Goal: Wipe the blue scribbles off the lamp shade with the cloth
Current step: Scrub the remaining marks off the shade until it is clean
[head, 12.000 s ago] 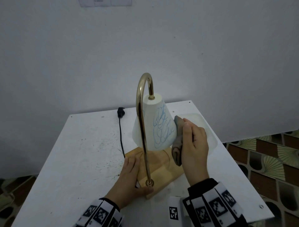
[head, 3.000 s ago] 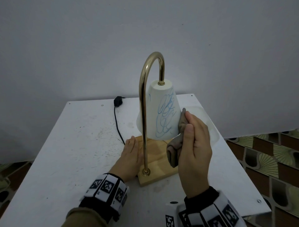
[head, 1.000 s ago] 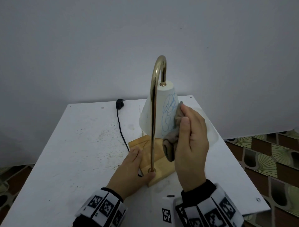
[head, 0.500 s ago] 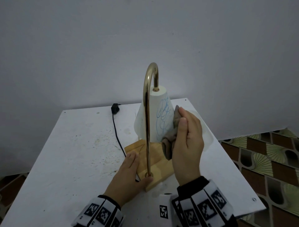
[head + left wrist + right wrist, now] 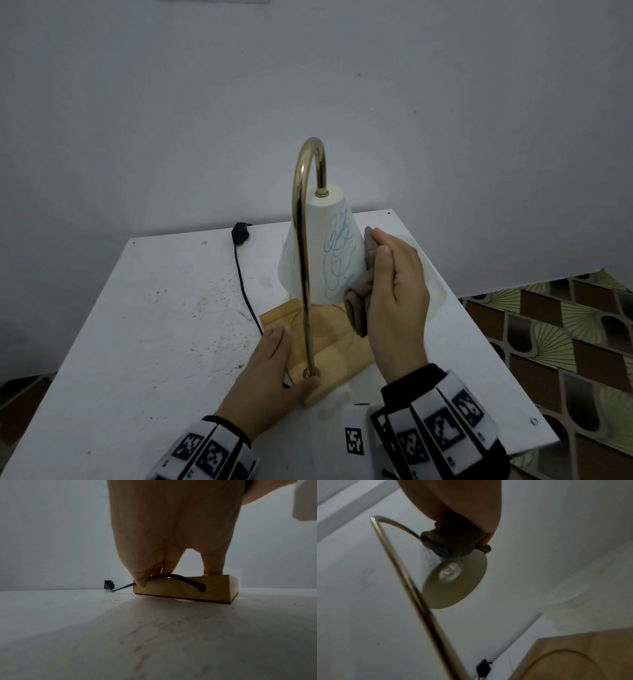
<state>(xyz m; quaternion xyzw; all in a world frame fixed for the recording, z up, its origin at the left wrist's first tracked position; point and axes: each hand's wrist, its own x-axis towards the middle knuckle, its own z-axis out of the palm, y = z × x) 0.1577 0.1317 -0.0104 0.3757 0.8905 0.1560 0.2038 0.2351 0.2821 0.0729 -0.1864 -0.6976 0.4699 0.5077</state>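
A white cone lamp shade [image 5: 317,240] hangs from a curved brass arm [image 5: 300,240] and bears blue scribbles [image 5: 339,263] on its right face. My right hand [image 5: 380,244] grips a bunched grey-brown cloth [image 5: 358,305] and presses it against the shade's right side, beside the scribbles. From below, the cloth [image 5: 453,543] sits at the shade's rim [image 5: 471,588]. My left hand [image 5: 279,356] lies flat on the wooden base [image 5: 337,342], fingers [image 5: 169,566] on its top, thumb by the brass post.
The lamp stands on a scuffed white table [image 5: 154,342]. A black cord [image 5: 245,287] runs from the base back to a plug [image 5: 239,233]. A grey wall stands close behind. Patterned floor [image 5: 565,342] shows past the table's right edge.
My right hand keeps the cloth against the shade's right side with only small shifts. The scribbles look the same. My left hand stays on the base.
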